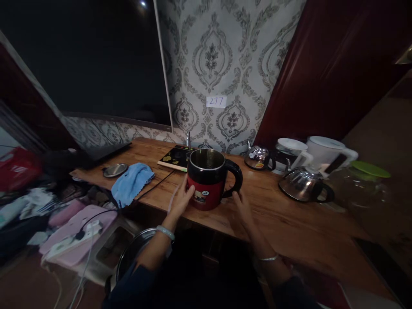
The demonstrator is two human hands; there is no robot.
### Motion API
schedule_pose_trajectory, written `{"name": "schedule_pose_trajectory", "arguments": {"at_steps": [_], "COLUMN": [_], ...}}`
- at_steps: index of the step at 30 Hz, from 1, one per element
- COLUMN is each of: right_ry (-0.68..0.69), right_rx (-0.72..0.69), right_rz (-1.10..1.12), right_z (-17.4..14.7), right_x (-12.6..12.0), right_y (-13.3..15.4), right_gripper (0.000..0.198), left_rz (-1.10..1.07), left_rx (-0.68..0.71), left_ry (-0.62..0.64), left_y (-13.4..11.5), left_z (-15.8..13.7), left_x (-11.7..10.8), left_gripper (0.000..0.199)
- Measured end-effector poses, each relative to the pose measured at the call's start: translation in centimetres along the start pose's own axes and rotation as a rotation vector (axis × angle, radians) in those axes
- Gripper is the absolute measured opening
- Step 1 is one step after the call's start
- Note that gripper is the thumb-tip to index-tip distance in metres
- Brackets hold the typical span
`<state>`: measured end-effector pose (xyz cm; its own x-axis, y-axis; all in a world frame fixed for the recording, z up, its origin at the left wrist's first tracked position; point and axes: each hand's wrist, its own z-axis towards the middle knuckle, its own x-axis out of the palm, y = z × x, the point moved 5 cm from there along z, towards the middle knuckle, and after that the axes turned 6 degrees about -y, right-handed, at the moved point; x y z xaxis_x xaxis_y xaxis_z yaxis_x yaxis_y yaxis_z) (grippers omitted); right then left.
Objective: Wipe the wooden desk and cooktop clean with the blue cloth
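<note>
A red and black electric kettle (207, 195) stands upright near the table's front edge, its top uncovered and its steel inside showing. Against its left side rests my left hand (182, 201), thumb on the red front and fingers round the side, partly hidden. My right hand (243, 208) is just below the black handle (237, 176), fingers stretched out and not wrapped round it; whether they touch it I cannot tell. A round metal lid (116, 170) and a crumpled blue cloth (133, 182) lie on the left of the table.
Behind the kettle is a black induction plate (176, 157). Two steel teapots (257, 156), white jugs (326, 150) and a glass jug with a green lid (370, 169) stand at right. At lower left, a pink stool (106, 221) bears a power strip (72, 242).
</note>
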<state>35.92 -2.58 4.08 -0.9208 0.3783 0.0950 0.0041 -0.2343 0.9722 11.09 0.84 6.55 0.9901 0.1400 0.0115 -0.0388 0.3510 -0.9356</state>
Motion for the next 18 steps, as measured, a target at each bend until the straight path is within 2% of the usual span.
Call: {"name": "schedule_pose_trajectory", "arguments": {"at_steps": [6,12,18], "right_ry": [0.04,0.042,0.023], "right_rx": [0.016,0.082,0.065], "right_rz": [-0.029,-0.091,-0.141], "right_z": [-1.0,-1.2,-1.9], "right_x": [0.2,0.6,0.8], "right_y": [-2.0,-3.8,-3.6], "right_gripper": [0.049,0.052,0.061], "left_rz": [-0.025,-0.05,-0.053], "left_rx": [0.036,-0.025,-0.02], "left_ry": [0.056,0.049,0.004], "left_y": [0.1,2.7,4.5], "left_z": [-1.2,-2.4,-2.9], "left_x": [0.6,0.5,0.2], "left_gripper": [0.082,0.089,0.09]}}
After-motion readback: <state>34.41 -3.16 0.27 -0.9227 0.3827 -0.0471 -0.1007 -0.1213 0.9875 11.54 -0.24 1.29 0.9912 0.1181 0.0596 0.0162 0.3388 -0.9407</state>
